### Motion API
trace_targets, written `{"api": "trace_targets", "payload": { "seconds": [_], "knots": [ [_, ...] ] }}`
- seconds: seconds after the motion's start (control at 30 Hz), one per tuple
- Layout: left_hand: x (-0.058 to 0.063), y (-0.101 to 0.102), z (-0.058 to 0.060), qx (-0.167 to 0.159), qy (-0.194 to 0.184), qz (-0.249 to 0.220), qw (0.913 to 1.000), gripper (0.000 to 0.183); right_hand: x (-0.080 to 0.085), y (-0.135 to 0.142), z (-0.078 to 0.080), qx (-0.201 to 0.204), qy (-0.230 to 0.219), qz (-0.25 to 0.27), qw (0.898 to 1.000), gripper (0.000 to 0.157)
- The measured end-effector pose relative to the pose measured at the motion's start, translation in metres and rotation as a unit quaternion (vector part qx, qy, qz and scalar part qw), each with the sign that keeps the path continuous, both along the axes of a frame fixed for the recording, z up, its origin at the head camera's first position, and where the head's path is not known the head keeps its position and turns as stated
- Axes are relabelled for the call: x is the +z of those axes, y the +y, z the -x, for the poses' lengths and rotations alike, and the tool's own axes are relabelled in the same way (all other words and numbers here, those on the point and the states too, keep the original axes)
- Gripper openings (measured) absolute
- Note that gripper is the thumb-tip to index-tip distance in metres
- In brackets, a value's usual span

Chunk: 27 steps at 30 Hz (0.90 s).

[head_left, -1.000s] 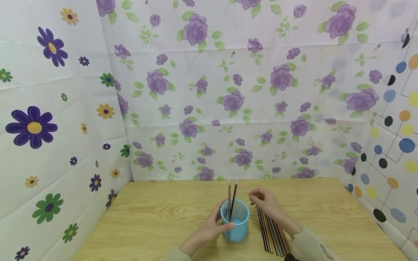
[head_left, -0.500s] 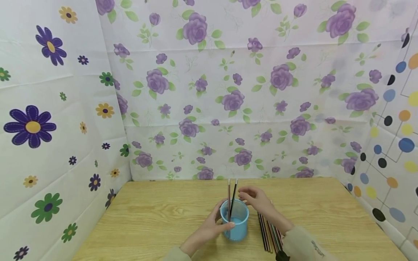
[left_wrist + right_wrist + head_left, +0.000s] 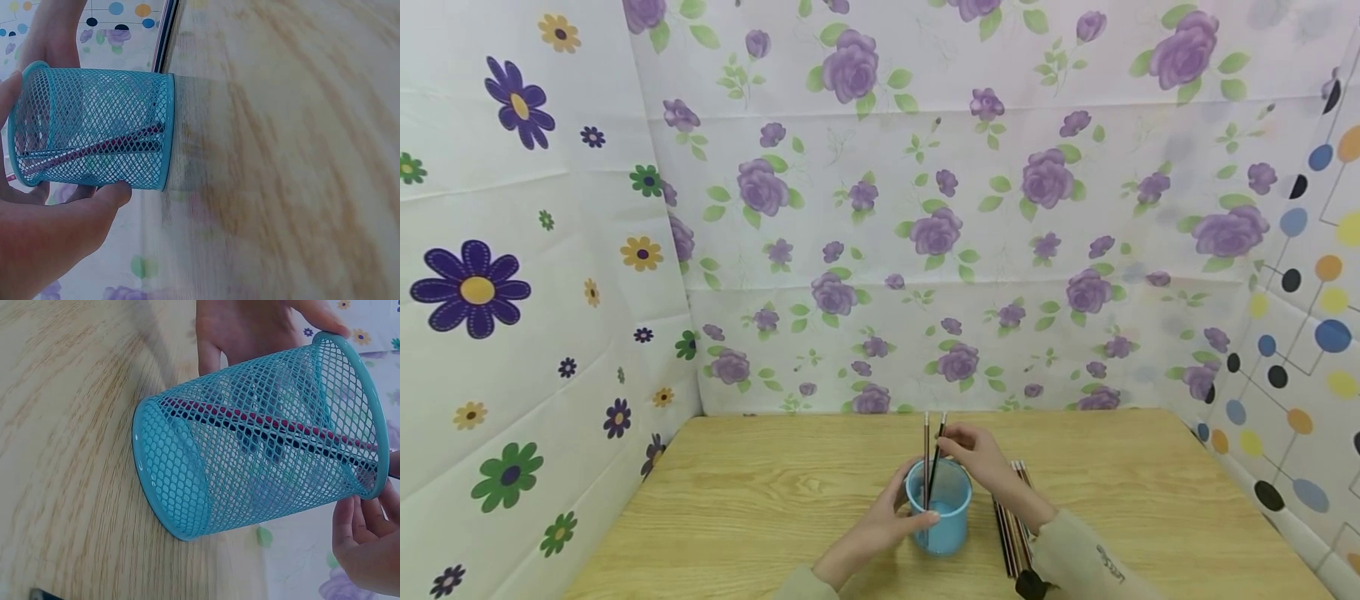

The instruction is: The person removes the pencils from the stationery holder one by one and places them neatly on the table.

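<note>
A light blue mesh pen holder [image 3: 946, 533] stands upright on the table, with a red-striped pencil [image 3: 927, 458] and a black pencil [image 3: 936, 471] leaning inside it. My left hand [image 3: 880, 527] grips the holder from the left, thumb on the near side. In the left wrist view, its fingers [image 3: 112, 195] lie along the mesh [image 3: 106, 106]. Over the rim, my right hand [image 3: 977, 457] pinches the black pencil near its upper end. The right wrist view shows curled fingers of the right hand [image 3: 369, 540] beside the holder's rim [image 3: 375, 425].
Several pencils [image 3: 1009, 542] lie side by side to the right of the holder, partly under the right forearm. A dark object [image 3: 1032, 585] shows by the right sleeve. Flower-printed cloth [image 3: 850, 333] hangs behind the wooden table [image 3: 737, 500].
My right hand has moved left from above the loose pencils to the black pencil in the holder, and its fingertips have closed on it. The left hand and holder have stayed put.
</note>
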State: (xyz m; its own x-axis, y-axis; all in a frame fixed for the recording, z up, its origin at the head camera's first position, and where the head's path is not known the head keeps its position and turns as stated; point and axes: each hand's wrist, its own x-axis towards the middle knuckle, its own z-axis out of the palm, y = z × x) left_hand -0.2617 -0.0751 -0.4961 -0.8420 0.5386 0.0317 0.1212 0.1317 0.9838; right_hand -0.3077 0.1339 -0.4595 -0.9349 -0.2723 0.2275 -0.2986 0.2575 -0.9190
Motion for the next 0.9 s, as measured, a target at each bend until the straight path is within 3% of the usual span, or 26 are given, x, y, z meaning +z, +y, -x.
{"api": "trace_targets", "payload": {
  "seconds": [0.07, 0.2, 0.4, 0.9],
  "knots": [
    [0.001, 0.000, -0.001, 0.000, 0.004, -0.001, 1.0000, 0.081, 0.001, 0.000, 0.000, -0.007, -0.008, 0.008, 1.000, 0.027],
    [0.001, 0.000, -0.002, -0.001, 0.015, 0.000, 0.9999, 0.079, -0.011, 0.003, 0.011, -0.033, -0.025, 0.025, 0.999, 0.032],
    [0.000, 0.001, -0.001, -0.005, 0.017, 0.002, 0.9998, 0.078, -0.009, 0.007, 0.011, -0.059, -0.044, 0.039, 0.997, 0.039],
    [0.000, 0.001, -0.002, 0.008, 0.011, 0.000, 0.9999, 0.075, 0.002, 0.016, 0.008, -0.059, -0.065, 0.084, 0.993, 0.038]
  ]
}}
